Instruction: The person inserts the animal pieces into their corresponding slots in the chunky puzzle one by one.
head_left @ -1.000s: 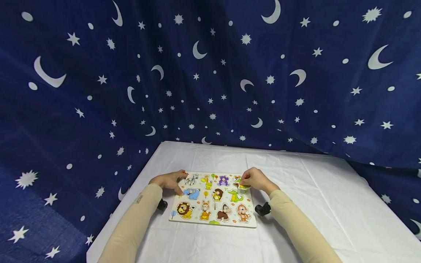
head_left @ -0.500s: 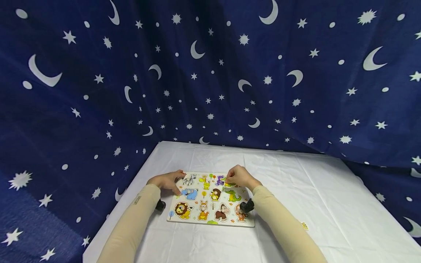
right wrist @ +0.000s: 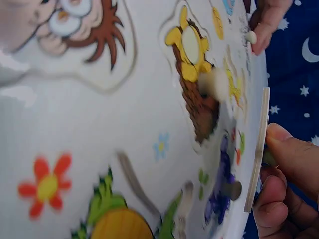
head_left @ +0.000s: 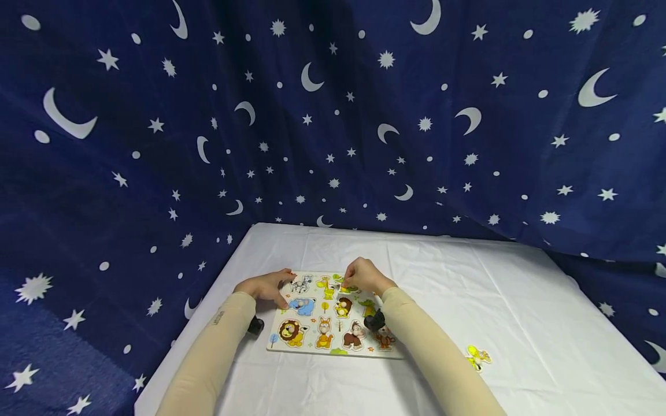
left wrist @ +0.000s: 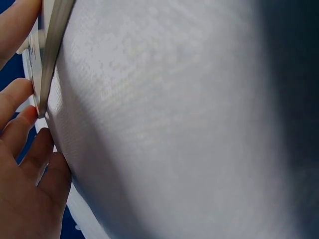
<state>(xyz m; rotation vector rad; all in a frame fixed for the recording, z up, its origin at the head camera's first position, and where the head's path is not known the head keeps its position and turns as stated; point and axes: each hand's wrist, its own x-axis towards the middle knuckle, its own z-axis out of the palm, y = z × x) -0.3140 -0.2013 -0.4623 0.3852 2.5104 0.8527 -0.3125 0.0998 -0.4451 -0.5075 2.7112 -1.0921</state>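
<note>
A wooden peg puzzle board (head_left: 282, 314) with animal pictures lies on the white table. At its left edge my left hand (head_left: 262, 286) rests, the thumb near the blue elephant (head_left: 302, 306) and the fingers at the far corner; the left wrist view shows fingertips (left wrist: 31, 113) against the board's side. My right hand (head_left: 364, 275) pinches a green and yellow puzzle piece (head_left: 348, 289) over the top row, right of the giraffe (head_left: 326, 288). In the right wrist view the piece (right wrist: 257, 154) is seen edge-on, close to the purple bear (right wrist: 219, 184); its picture is turned away.
A loose yellow puzzle piece (head_left: 477, 357) lies on the tablecloth (head_left: 447, 283) to the right, beyond my right sleeve. Small black devices (head_left: 374, 320) sit at both wrists. A blue curtain (head_left: 333, 115) with moons and stars hangs behind and left of the table.
My right hand has carried the puzzle piece leftward from the board's top right corner, across the purple bear. The moving sleeve has uncovered the yellow piece. My left hand stays on the board.
</note>
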